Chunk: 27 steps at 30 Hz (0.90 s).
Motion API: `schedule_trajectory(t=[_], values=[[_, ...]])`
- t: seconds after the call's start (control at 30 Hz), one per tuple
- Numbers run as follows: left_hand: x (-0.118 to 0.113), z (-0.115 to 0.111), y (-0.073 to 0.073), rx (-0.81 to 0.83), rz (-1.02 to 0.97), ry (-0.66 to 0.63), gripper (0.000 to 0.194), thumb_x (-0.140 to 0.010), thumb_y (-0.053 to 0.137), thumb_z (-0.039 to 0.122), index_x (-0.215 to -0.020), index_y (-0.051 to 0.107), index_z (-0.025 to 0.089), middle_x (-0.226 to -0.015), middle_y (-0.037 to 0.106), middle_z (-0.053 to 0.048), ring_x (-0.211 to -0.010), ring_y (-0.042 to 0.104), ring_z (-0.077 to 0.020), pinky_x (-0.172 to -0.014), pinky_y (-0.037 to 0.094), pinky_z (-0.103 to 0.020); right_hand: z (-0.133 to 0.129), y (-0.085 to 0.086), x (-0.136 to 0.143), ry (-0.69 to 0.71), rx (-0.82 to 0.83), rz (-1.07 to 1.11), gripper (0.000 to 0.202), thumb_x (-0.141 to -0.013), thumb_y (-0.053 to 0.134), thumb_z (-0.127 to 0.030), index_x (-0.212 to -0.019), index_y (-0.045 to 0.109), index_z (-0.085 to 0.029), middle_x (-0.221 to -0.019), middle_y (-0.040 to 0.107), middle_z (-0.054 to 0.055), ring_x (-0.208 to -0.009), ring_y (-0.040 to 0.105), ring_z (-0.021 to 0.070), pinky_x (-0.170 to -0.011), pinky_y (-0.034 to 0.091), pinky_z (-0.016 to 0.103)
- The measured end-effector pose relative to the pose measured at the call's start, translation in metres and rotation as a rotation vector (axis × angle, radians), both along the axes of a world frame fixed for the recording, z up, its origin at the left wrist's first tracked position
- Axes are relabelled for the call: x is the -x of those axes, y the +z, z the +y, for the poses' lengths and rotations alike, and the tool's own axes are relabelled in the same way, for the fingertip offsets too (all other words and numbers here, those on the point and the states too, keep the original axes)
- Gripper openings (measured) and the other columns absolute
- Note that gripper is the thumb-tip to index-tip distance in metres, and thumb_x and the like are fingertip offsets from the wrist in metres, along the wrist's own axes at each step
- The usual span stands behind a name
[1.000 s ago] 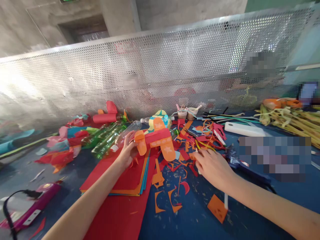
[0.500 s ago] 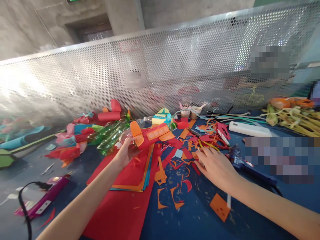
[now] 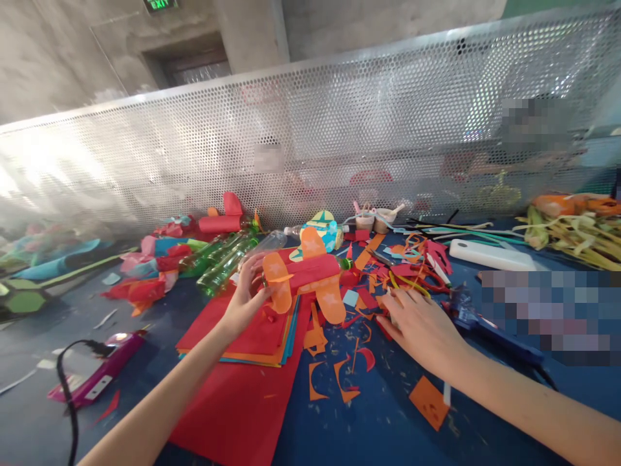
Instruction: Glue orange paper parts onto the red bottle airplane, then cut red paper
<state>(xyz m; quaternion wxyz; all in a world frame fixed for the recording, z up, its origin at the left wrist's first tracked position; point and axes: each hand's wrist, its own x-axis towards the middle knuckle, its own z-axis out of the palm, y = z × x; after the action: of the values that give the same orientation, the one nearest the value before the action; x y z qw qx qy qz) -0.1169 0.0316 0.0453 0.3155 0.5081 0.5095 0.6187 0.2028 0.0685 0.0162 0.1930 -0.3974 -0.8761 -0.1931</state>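
A red and orange toy plane (image 3: 315, 273), made from a paper-wrapped bottle with a green cap, is held up at its tail end by my left hand (image 3: 248, 291). Its orange wings and tail carry pale star shapes. Beneath it lies a stack of red, orange and blue sheets (image 3: 233, 323). My right hand (image 3: 412, 317) rests palm down at the right edge of the orange and red paper scraps (image 3: 371, 278), fingers spread a little, near red and yellow handles (image 3: 410, 283). What lies under its palm is hidden.
Green bottles (image 3: 228, 259) and a second plane (image 3: 224, 222) stand behind on the left. A purple power strip (image 3: 99, 375) lies front left. To the right are a blue glue gun (image 3: 490, 330), a white tool (image 3: 485, 254) and dried husks (image 3: 577, 223). Perforated metal screen (image 3: 339, 129) behind.
The plane has turned in my left hand, so its wings and tail now face the camera with their star shapes showing. My right hand has stayed nearly still. The view has shifted slightly.
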Motion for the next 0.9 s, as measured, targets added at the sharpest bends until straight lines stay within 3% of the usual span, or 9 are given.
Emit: schedule_trajectory(t=[0.17,0.27,0.37,0.53,0.7,0.9], values=[[0.003,-0.002,-0.009,-0.019,0.084,-0.042,0.059,-0.074,0.067,0.035,-0.126,0.041,0.032,-0.114,0.057,-0.004,-0.098,0.059,-0.0197,-0.078,0.053,-0.031,0.000,-0.002,-0.001,0.013,0.005,-0.003,0.018,-0.084,0.064,-0.027,-0.094,0.070,-0.013,-0.094,0.070,0.014,-0.089,0.066,0.0314,-0.075,0.055,0.042],[0.001,-0.003,-0.011,-0.053,0.128,-0.046,0.061,-0.073,0.070,0.034,-0.126,0.040,0.032,-0.113,0.057,-0.004,-0.101,0.058,-0.0187,-0.086,0.051,-0.032,-0.001,0.000,0.000,0.024,0.006,-0.008,0.018,-0.084,0.063,-0.027,-0.094,0.070,-0.014,-0.095,0.070,0.014,-0.090,0.066,0.0310,-0.073,0.055,0.042],[-0.002,-0.005,-0.010,-0.075,0.160,-0.049,0.054,-0.073,0.071,0.035,-0.121,0.046,0.030,-0.113,0.056,-0.003,-0.100,0.057,-0.0171,-0.087,0.051,-0.031,-0.003,0.001,0.001,0.043,0.010,-0.018,0.017,-0.084,0.062,-0.025,-0.095,0.069,-0.014,-0.095,0.070,0.014,-0.090,0.066,0.0304,-0.074,0.054,0.042],[-0.012,-0.013,-0.006,-0.076,0.179,-0.033,0.037,-0.071,0.073,0.035,-0.103,0.057,0.025,-0.106,0.056,-0.003,-0.090,0.056,-0.0160,-0.073,0.053,-0.027,-0.002,-0.001,0.000,0.059,0.032,-0.031,0.018,-0.085,0.060,-0.024,-0.097,0.068,-0.013,-0.099,0.070,0.015,-0.092,0.065,0.0302,-0.077,0.053,0.043],[-0.022,-0.024,0.002,-0.063,0.135,0.014,0.032,-0.068,0.074,0.030,-0.097,0.060,0.025,-0.104,0.057,-0.004,-0.100,0.056,-0.0195,-0.078,0.051,-0.026,0.000,-0.005,-0.001,0.060,0.051,-0.050,0.020,-0.085,0.059,-0.024,-0.099,0.068,-0.013,-0.101,0.070,0.016,-0.093,0.065,0.0302,-0.079,0.052,0.044],[-0.016,-0.028,0.001,-0.012,-0.017,0.103,0.029,-0.065,0.066,0.029,-0.093,0.059,0.026,-0.092,0.060,0.000,-0.077,0.056,-0.0153,-0.061,0.049,-0.023,0.000,-0.007,-0.001,0.073,0.018,-0.036,0.019,-0.084,0.060,-0.024,-0.098,0.069,-0.014,-0.098,0.071,0.015,-0.094,0.065,0.0305,-0.079,0.052,0.044]])
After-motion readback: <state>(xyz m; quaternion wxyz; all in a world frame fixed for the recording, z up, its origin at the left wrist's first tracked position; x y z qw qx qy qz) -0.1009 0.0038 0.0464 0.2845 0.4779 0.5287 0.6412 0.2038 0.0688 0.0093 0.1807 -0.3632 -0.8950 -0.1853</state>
